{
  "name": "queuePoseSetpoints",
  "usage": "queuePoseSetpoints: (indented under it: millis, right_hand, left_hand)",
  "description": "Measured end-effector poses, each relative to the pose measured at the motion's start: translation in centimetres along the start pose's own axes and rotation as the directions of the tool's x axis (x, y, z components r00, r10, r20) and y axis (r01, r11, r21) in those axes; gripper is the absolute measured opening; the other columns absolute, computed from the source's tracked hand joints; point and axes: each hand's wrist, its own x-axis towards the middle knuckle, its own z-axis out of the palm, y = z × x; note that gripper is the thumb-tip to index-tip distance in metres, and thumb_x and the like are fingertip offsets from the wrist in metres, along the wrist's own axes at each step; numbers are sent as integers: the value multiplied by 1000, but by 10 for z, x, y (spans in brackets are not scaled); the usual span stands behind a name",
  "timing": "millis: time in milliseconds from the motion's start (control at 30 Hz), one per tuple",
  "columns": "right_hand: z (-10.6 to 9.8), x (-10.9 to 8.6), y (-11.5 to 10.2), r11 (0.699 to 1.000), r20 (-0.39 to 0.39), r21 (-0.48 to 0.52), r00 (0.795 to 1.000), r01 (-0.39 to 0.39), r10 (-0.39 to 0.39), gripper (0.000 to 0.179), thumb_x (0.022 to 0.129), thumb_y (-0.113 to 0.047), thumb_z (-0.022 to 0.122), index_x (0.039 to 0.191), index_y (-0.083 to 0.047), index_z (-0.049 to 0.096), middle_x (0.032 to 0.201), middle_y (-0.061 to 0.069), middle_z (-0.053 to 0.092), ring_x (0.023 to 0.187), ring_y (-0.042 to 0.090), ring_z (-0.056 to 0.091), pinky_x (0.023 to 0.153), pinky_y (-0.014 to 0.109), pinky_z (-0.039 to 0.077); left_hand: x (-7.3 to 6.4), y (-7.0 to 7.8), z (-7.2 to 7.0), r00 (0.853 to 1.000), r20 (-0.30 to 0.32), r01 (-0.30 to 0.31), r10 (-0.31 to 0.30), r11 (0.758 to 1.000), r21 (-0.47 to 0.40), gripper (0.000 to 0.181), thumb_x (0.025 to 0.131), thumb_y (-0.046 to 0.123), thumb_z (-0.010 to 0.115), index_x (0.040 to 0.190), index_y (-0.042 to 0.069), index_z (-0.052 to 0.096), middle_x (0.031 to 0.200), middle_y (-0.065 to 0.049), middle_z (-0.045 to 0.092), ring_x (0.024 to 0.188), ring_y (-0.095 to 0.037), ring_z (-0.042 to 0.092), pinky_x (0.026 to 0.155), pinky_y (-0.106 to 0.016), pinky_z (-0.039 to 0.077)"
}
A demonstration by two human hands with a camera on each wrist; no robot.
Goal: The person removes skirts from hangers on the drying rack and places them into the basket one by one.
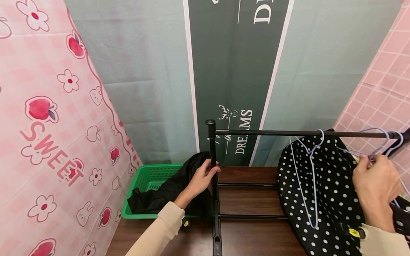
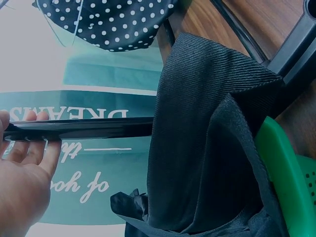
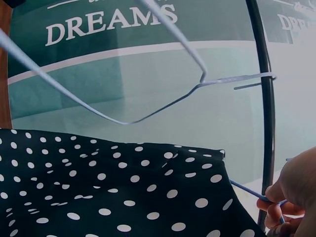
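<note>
Dotted cloth (image 1: 339, 199) hangs toward the right end of the rail (image 1: 256, 132); I judge it light, soft, prone to slide. Its hanger (image 3: 247, 189) looks thin, slightly springy: best held near the neck, where my right grip (image 1: 376, 179) pinches. Left grip (image 1: 200, 176) curls round the post (image 1: 213, 145). Bare hanger (image 1: 310, 153) alongside; black cloth (image 1: 179, 188) in the green basket (image 1: 137, 216).

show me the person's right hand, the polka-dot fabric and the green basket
Right hand (image 1: 377, 179): head view, on the back of the hand.
Polka-dot fabric (image 1: 334, 192): head view, on its dotted surface.
Green basket (image 1: 152, 176): head view, on the bare inside.
</note>
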Motion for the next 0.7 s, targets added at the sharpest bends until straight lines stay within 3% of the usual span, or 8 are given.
queuePoseSetpoints:
  millis: [300,700]
  right_hand:
    - [-7,-3,-11,996,-101,36,992,81,-77,42,106,-27,51,107,14,63,112,41,60,103,66,51,70,63,24]
    - [-8,-4,-15,986,-150,54,977,158,-149,41,104,-28,53,103,10,68,110,39,64,101,64,54,68,63,26]
  left_hand:
    - [-1,1,0,1000,2,8,-8,1000,8,32,114,25,53,141,9,58,125,-13,73,122,-28,72,106,-43,55]
    - [-2,0,-2,1000,13,14,-14,1000,-1,32,114,27,53,140,10,58,125,-12,73,122,-27,72,106,-46,55]
